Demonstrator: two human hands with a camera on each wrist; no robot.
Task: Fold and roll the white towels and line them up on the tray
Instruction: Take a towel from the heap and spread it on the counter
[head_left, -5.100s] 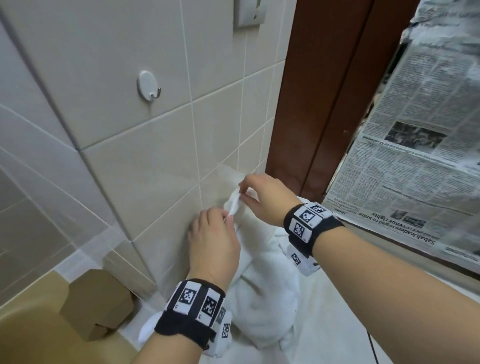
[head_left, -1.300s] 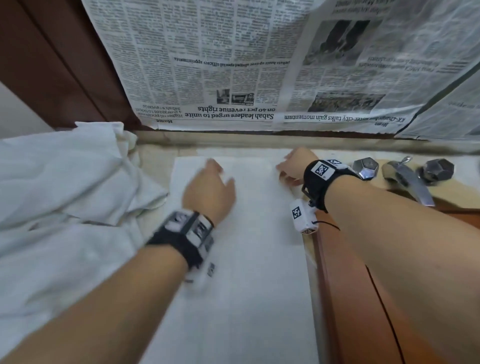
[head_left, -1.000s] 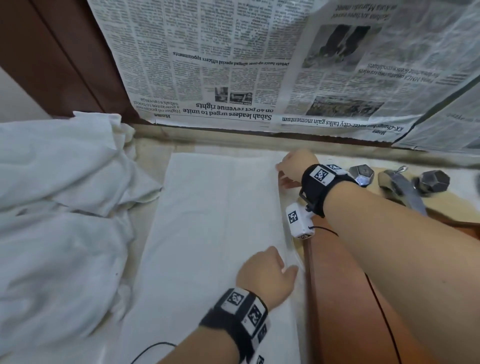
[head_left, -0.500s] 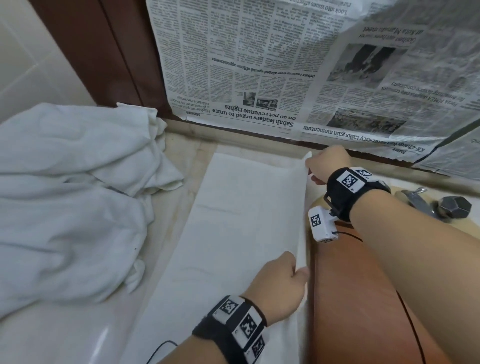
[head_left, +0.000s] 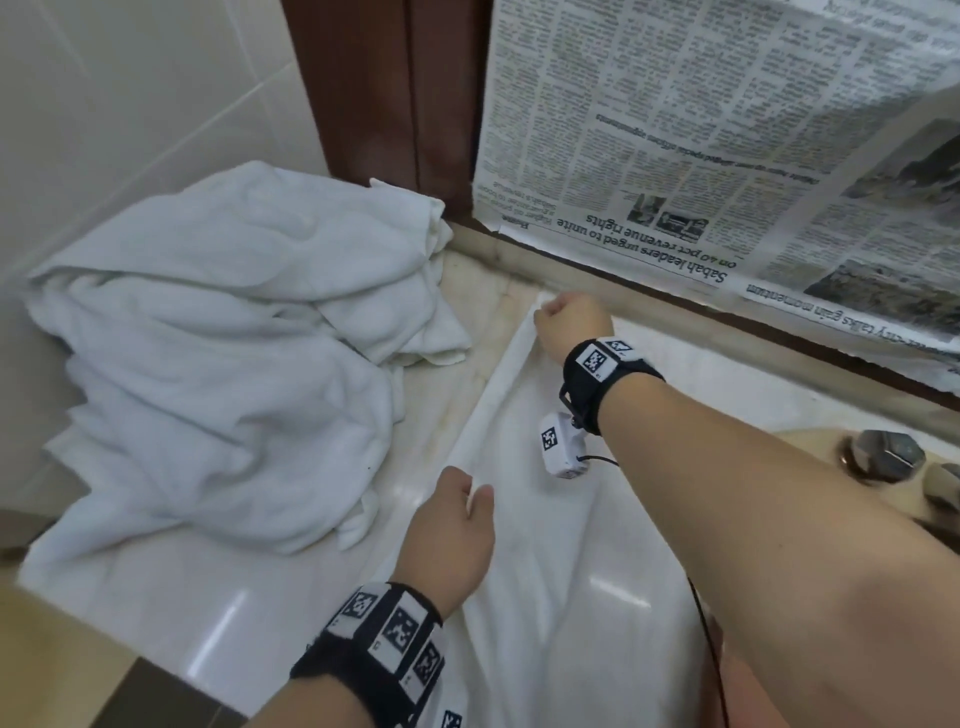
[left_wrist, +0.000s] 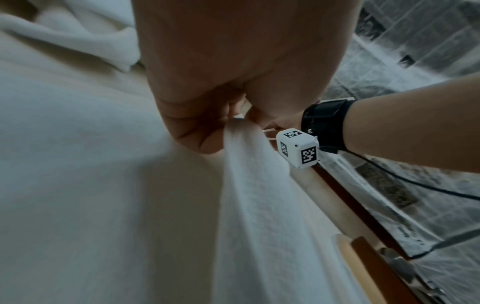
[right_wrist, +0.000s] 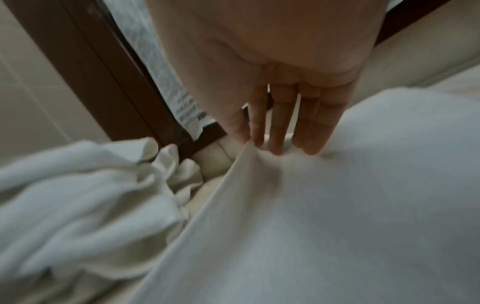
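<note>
The flat white terry towel (head_left: 550, 561) lay lengthwise on the pale glossy stone counter (head_left: 218, 618), and both hands held the same long edge of it. The left hand (head_left: 449, 535) pinched that edge between thumb and curled fingers near the person; the left wrist view showed cloth gathered into a ridge running away from the grip. The right hand (head_left: 569, 325) pinched the far corner between thumb and forefinger, its other fingers (right_wrist: 309, 133) reaching down onto the towel, as the right wrist view showed. Holding the edge at two well-separated spots probably kept it taut and straight, so the lengthwise fold would land square rather than sag in the middle. The edge ran as a raised line between the two grips, which suggested the first fold was in progress, not finished.

Just beyond the left-hand grip, to its left, sat a crumpled heap of white towels (head_left: 218, 353), near the working towel and apparently not touching it, presumably stock waiting its turn. Behind the right-hand grip hung a sheet of printed newspaper (head_left: 701, 145) against a dark brown wooden frame (head_left: 395, 93). No tray was visible in any view, so rolling and lining up remained ahead.
</note>
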